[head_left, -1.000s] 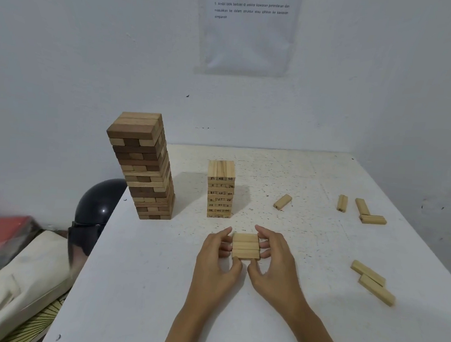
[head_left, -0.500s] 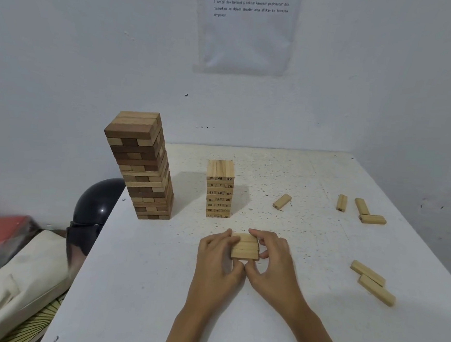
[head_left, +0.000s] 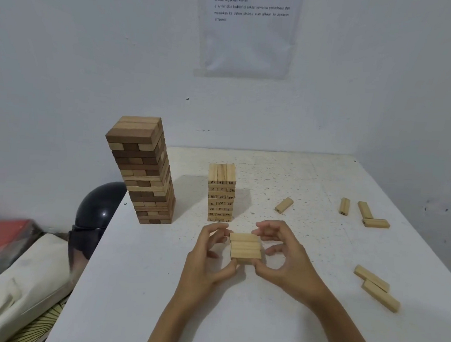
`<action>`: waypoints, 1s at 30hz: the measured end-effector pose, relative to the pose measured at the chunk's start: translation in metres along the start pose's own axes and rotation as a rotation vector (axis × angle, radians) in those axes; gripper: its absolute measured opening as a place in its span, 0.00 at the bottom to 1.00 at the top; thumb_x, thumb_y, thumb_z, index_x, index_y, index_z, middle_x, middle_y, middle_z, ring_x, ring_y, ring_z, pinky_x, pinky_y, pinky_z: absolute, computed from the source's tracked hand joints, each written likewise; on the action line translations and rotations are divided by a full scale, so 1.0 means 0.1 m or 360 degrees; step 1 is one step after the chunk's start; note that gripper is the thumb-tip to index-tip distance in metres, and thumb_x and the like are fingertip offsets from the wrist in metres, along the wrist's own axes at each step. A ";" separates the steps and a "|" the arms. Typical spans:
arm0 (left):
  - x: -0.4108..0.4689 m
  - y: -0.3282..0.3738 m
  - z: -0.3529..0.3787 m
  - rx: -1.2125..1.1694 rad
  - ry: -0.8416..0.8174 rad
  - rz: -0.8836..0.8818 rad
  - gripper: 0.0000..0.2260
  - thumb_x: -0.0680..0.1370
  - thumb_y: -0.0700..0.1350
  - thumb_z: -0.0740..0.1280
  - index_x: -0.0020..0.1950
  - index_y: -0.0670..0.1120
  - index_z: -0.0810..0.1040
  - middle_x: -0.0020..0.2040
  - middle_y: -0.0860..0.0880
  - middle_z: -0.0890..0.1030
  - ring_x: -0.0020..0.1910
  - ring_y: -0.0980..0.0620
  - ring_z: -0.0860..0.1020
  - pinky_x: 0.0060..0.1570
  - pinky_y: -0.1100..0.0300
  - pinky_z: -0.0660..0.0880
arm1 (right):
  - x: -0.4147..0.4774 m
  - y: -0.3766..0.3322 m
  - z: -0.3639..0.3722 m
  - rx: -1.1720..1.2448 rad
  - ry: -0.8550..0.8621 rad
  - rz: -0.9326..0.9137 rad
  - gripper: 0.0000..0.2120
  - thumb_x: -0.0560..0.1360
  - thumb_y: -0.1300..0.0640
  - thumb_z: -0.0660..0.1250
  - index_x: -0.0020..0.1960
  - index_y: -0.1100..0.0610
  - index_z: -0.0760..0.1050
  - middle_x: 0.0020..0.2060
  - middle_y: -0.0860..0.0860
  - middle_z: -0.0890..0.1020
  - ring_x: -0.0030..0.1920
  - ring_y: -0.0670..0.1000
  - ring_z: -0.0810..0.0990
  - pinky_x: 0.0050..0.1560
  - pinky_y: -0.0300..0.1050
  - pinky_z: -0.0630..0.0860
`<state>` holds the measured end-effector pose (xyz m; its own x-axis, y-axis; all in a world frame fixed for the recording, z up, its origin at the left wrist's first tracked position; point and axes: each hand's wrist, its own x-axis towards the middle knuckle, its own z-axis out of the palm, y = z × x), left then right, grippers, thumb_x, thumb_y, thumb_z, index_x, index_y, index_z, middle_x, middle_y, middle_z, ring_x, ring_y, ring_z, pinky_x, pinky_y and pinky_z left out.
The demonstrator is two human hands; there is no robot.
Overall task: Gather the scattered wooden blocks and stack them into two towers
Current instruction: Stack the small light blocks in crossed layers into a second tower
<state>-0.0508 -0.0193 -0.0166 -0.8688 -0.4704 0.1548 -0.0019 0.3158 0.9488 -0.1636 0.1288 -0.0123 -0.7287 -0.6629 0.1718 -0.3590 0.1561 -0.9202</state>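
A tall tower (head_left: 145,175) of mixed dark and light blocks stands at the table's left edge. To its right is a shorter tower (head_left: 220,194) of light, numbered blocks. In front of the shorter tower, three light blocks (head_left: 245,246) lie side by side as one flat layer. My left hand (head_left: 206,261) pinches the layer's left end with thumb at the near edge and index finger at the far corner. My right hand (head_left: 287,262) pinches the right end the same way, its other fingers curled clear.
Loose blocks lie on the white table (head_left: 155,300): one (head_left: 284,204) right of the short tower, three (head_left: 365,209) far right, two (head_left: 381,295) near right. A black helmet (head_left: 100,207) and a cream bag (head_left: 21,284) sit off the table's left edge.
The fingers of both hands have lifted off the sides of the three-block layer and spread a little. The layer itself has stayed in place.
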 end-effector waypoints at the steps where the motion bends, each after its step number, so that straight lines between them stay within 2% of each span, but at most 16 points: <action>1: 0.02 0.03 -0.03 0.0000 0.0009 0.0032 0.24 0.69 0.44 0.72 0.63 0.54 0.69 0.59 0.61 0.78 0.63 0.60 0.75 0.53 0.65 0.71 | 0.02 -0.05 -0.01 0.0061 0.0004 -0.0025 0.29 0.62 0.49 0.74 0.61 0.46 0.71 0.54 0.42 0.80 0.58 0.48 0.77 0.53 0.41 0.76; 5: 0.10 0.22 -0.15 -0.0060 0.0114 0.0171 0.25 0.69 0.42 0.71 0.64 0.50 0.69 0.59 0.60 0.79 0.62 0.57 0.76 0.50 0.67 0.73 | 0.16 -0.26 -0.04 0.0215 0.0056 -0.0156 0.29 0.63 0.56 0.76 0.61 0.50 0.71 0.54 0.47 0.80 0.57 0.51 0.78 0.55 0.45 0.77; 9: 0.24 0.43 -0.23 -0.0138 0.0238 0.0276 0.25 0.73 0.38 0.71 0.66 0.53 0.68 0.62 0.60 0.78 0.65 0.60 0.74 0.54 0.68 0.73 | 0.38 -0.49 -0.05 0.0233 0.0109 -0.0266 0.28 0.63 0.61 0.75 0.61 0.51 0.70 0.54 0.48 0.80 0.58 0.51 0.78 0.55 0.44 0.77; 11: 0.33 0.50 -0.24 -0.0149 0.0278 0.0314 0.25 0.76 0.35 0.69 0.67 0.54 0.67 0.64 0.59 0.77 0.66 0.62 0.72 0.57 0.70 0.71 | 0.52 -0.59 -0.05 0.0196 0.0124 -0.0302 0.28 0.64 0.60 0.75 0.61 0.50 0.70 0.54 0.47 0.80 0.58 0.49 0.78 0.54 0.42 0.76; 14: 0.46 0.56 -0.23 -0.0159 0.0319 0.0334 0.23 0.79 0.36 0.65 0.68 0.56 0.65 0.67 0.58 0.73 0.68 0.65 0.69 0.58 0.76 0.67 | 0.73 -0.69 -0.05 0.0119 0.0137 -0.0317 0.27 0.64 0.58 0.74 0.60 0.47 0.69 0.54 0.45 0.80 0.59 0.46 0.76 0.55 0.39 0.74; 17: 0.61 0.58 -0.23 -0.0166 0.0354 0.0310 0.21 0.80 0.38 0.62 0.70 0.56 0.64 0.69 0.57 0.71 0.69 0.67 0.67 0.56 0.79 0.65 | 0.91 -0.74 -0.03 0.0045 0.0132 -0.0295 0.27 0.64 0.56 0.74 0.60 0.45 0.69 0.53 0.42 0.80 0.59 0.42 0.75 0.57 0.41 0.72; 21: 0.78 0.53 -0.26 -0.0167 0.0356 0.0274 0.21 0.81 0.39 0.61 0.72 0.52 0.63 0.70 0.56 0.71 0.70 0.66 0.66 0.53 0.80 0.65 | 1.11 -0.71 0.01 0.0009 0.0101 -0.0250 0.27 0.64 0.56 0.75 0.60 0.44 0.69 0.54 0.42 0.79 0.58 0.41 0.74 0.59 0.44 0.71; 30: 0.90 0.40 -0.31 -0.0137 0.0321 0.0193 0.21 0.81 0.42 0.61 0.72 0.57 0.63 0.68 0.61 0.71 0.67 0.71 0.66 0.52 0.81 0.65 | 1.22 -0.61 0.10 -0.0011 0.0082 -0.0169 0.27 0.63 0.50 0.72 0.60 0.40 0.68 0.55 0.41 0.78 0.60 0.43 0.73 0.57 0.38 0.68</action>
<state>-0.1141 -0.0746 0.0439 -0.7438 -0.5907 0.3127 0.1460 0.3130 0.9385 -0.2244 0.0314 0.0615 -0.7152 -0.6377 0.2861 -0.4396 0.0923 -0.8934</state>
